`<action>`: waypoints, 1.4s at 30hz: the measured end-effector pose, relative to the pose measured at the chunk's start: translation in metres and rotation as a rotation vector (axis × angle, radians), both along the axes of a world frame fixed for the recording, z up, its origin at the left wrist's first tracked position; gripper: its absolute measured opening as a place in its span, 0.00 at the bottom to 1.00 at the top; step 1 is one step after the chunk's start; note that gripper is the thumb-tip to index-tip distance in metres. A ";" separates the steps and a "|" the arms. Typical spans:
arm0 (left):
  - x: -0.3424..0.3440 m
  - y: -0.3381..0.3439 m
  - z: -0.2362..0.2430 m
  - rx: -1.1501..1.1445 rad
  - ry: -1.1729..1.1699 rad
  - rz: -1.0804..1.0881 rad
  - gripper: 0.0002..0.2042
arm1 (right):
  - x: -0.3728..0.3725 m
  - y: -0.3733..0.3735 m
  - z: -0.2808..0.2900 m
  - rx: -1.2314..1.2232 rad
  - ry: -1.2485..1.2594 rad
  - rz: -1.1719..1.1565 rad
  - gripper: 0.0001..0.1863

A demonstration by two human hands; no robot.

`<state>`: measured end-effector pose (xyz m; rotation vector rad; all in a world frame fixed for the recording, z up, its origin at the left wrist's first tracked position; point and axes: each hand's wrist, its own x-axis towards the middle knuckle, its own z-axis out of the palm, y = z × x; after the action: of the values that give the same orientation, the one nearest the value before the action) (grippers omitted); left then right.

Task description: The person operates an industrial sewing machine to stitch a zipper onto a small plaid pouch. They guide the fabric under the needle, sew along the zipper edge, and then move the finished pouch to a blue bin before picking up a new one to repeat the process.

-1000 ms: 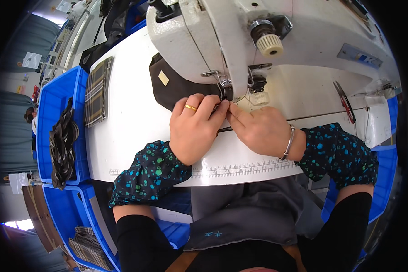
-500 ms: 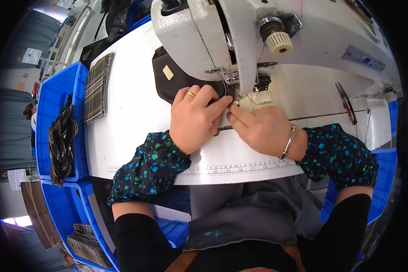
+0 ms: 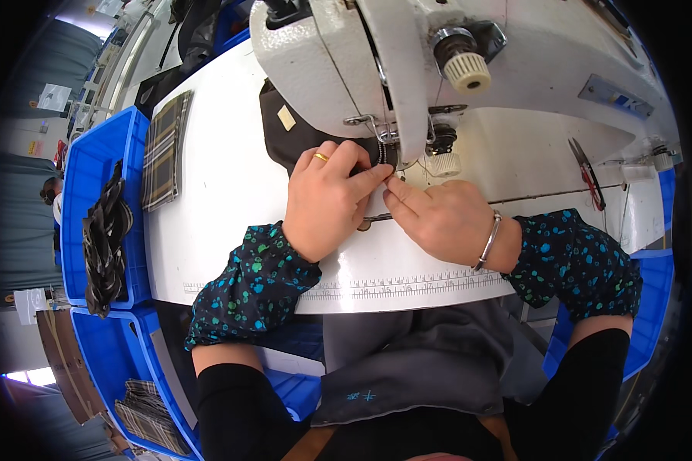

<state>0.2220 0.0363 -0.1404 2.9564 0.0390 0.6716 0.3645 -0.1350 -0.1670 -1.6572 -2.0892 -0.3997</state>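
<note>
A dark brown fabric piece (image 3: pixel 304 127) with a small cream patch lies under the needle area of a white sewing machine (image 3: pixel 319 69). A zipper (image 3: pixel 384 152) runs along its right edge, close to the presser foot. My left hand (image 3: pixel 327 196) rests on the fabric's near edge, thumb and index finger pinched together on it beside the zipper. Opposite it, my right hand (image 3: pixel 442 219) has its fingers pressed together at the same edge, the fingertips of both hands almost touching. Part of the fabric is hidden beneath the left hand.
Red-handled scissors (image 3: pixel 588 175) lie at the right of the white table (image 3: pixel 223 230). A folded plaid cloth (image 3: pixel 165 150) is at its left edge. Blue bins (image 3: pixel 137 265) with dark and plaid fabric stand at the left. A printed ruler (image 3: pixel 407 286) follows the front edge.
Both hands have barely moved, staying pinched at the fabric edge. The left hand and the fabric have shifted very slightly.
</note>
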 end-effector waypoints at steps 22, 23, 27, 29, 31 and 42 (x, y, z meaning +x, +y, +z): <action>0.007 -0.015 0.010 0.115 0.157 0.119 0.17 | 0.003 0.008 0.000 -0.001 -0.027 -0.107 0.07; 0.009 -0.017 0.010 0.112 0.174 0.134 0.16 | 0.004 0.010 0.000 0.031 -0.016 -0.113 0.04; 0.010 -0.023 0.013 0.094 0.192 0.164 0.15 | 0.010 0.012 -0.001 0.027 0.056 -0.097 0.03; 0.009 -0.025 0.015 0.073 0.193 0.169 0.15 | 0.011 0.011 0.001 0.023 0.049 -0.103 0.04; 0.006 -0.022 0.017 0.044 0.179 0.154 0.16 | 0.011 0.010 0.003 0.022 0.027 -0.098 0.04; 0.000 -0.015 0.019 -0.001 0.246 0.123 0.21 | 0.004 0.008 0.001 -0.084 0.087 -0.001 0.13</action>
<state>0.2224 0.0209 -0.1209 3.0361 0.2433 0.3153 0.3684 -0.1272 -0.1659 -1.6918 -2.0671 -0.2380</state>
